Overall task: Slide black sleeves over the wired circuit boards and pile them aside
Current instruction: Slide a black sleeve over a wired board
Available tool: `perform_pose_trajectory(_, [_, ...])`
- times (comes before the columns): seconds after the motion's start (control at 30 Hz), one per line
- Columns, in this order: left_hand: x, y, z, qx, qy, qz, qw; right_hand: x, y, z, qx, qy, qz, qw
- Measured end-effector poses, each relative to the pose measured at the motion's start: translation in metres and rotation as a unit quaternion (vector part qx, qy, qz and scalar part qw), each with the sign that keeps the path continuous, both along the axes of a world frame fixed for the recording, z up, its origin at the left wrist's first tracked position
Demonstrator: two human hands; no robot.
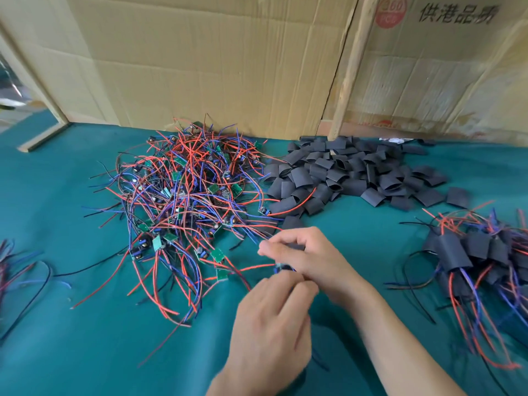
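A tangled heap of bare circuit boards (188, 190) with red, blue and black wires lies left of centre on the green cloth. Right of it lies a pile of empty black sleeves (351, 172). At the far right sits a stack of sleeved boards (468, 252). Both hands meet in front of the heaps. My right hand (311, 258) pinches a black sleeve (297, 247), mostly hidden by its fingers. My left hand (271, 324) grips a wired board (283, 268) just below it, of which only a dark edge and trailing wires show.
Flattened cardboard sheets (217, 61) and a wooden post (347, 70) wall off the back of the green cloth (85, 338). A few more wired pieces (11, 264) lie at the left edge.
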State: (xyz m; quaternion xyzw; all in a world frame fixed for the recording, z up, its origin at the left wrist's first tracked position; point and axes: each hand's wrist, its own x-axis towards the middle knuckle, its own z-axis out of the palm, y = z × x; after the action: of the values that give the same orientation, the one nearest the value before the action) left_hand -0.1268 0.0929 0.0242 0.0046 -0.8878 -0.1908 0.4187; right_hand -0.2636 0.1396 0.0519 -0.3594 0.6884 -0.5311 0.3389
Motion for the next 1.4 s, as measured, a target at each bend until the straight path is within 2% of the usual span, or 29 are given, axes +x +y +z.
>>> perform_pose_trajectory(0.17, [0.001,0.003,0.002,-0.048,-0.015,-0.008,0.999,-0.006,0.000,0.003,0.043,0.075,0.077,0.993])
perform_pose_trajectory(0.3, [0.001,0.002,0.001,-0.028,-0.012,-0.016,0.999,-0.011,0.007,0.004,0.023,-0.028,0.092,0.995])
perform_pose_trajectory(0.4, [0.005,0.010,0.002,0.080,0.023,-0.039,0.996,-0.015,0.011,0.003,-0.045,-0.099,0.033,0.994])
perform_pose_trajectory(0.47, [0.008,0.012,0.004,0.185,0.073,-0.024,0.980,-0.020,0.013,0.007,-0.098,-0.161,-0.010,0.982])
perform_pose_trajectory(0.53, [0.005,0.010,0.006,0.275,0.064,-0.022,0.959,-0.028,0.019,0.013,-0.134,-0.210,-0.035,0.968])
perform_pose_trajectory(0.63, [-0.004,0.004,0.008,0.309,-0.049,0.002,0.950,-0.035,0.029,0.017,-0.160,-0.254,-0.037,0.953])
perform_pose_trajectory(0.83, [-0.020,-0.016,0.017,0.425,0.002,0.131,0.896,-0.035,0.032,0.015,-0.204,-0.304,-0.042,0.930])
perform_pose_trajectory(0.93, [-0.022,-0.032,0.022,0.429,0.011,0.213,0.878,-0.037,0.034,0.015,-0.223,-0.325,-0.058,0.917])
perform_pose_trajectory(1.07, [-0.013,-0.053,0.025,0.400,-0.036,0.289,0.869,-0.036,0.033,0.015,-0.269,-0.378,-0.110,0.879])
perform_pose_trajectory(1.13, [-0.012,-0.048,0.030,0.353,-0.019,0.284,0.891,-0.035,0.030,0.015,-0.297,-0.399,-0.138,0.857])
perform_pose_trajectory(1.2, [-0.020,-0.031,0.037,0.341,-0.013,0.207,0.917,-0.034,0.027,0.013,-0.314,-0.401,-0.149,0.847])
perform_pose_trajectory(1.23, [-0.027,-0.023,0.039,0.374,-0.021,0.150,0.915,-0.032,0.026,0.013,-0.313,-0.392,-0.144,0.853])
perform_pose_trajectory(1.3, [-0.043,-0.012,0.042,0.463,-0.043,0.055,0.883,-0.028,0.021,0.011,-0.279,-0.342,-0.128,0.888])
perform_pose_trajectory(1.4, [-0.061,-0.009,0.041,0.513,-0.030,0.016,0.858,-0.021,0.016,0.008,-0.188,-0.205,-0.121,0.953])
